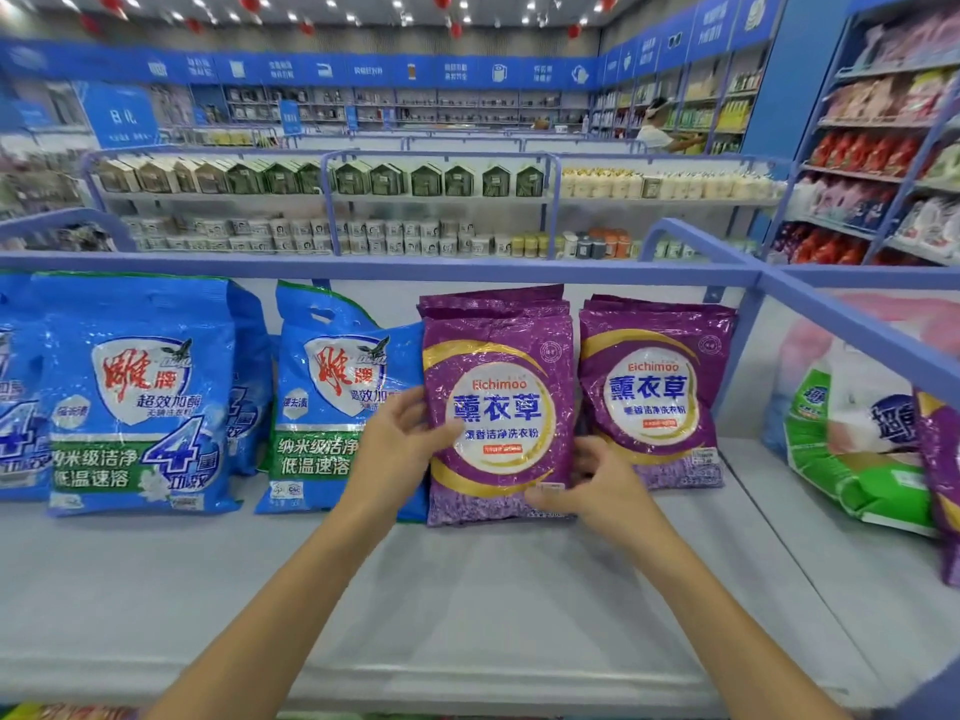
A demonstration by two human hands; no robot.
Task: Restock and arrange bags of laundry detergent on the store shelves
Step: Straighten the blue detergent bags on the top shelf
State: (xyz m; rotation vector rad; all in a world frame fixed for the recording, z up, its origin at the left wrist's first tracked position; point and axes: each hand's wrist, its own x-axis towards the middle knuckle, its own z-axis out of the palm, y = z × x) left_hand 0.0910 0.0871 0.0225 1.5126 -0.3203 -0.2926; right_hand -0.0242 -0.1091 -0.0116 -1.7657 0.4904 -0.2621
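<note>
- The left hand [402,439] grips the left edge of the front purple detergent bag [498,366]. Its thumb lies on the bag's face beside the white label, and its fingers are tucked behind.
- The right hand [597,480] pinches the same bag at its lower right corner, thumb on the front and fingers curled round the edge. The hands are apart, one on each side of the bag.
- The bag stands upright with its bottom edge on the pale shelf [467,589]. The tops of more purple bags show just behind it.
- Just to its right is a second row of purple bags [654,392], also upright, with a narrow gap between the two rows.
- To the left, a blue detergent bag [332,407] stands upright, its right side partly covered by the left hand and the held bag.
- Further left is a larger blue bag [140,397] with others behind it.
- A blue rail [363,262] runs along the back of the shelf.
- A blue divider [857,330] closes the right side. Beyond it a green and white bag [857,475] lies tilted.
- Other store shelves of goods stand behind, blurred.
</note>
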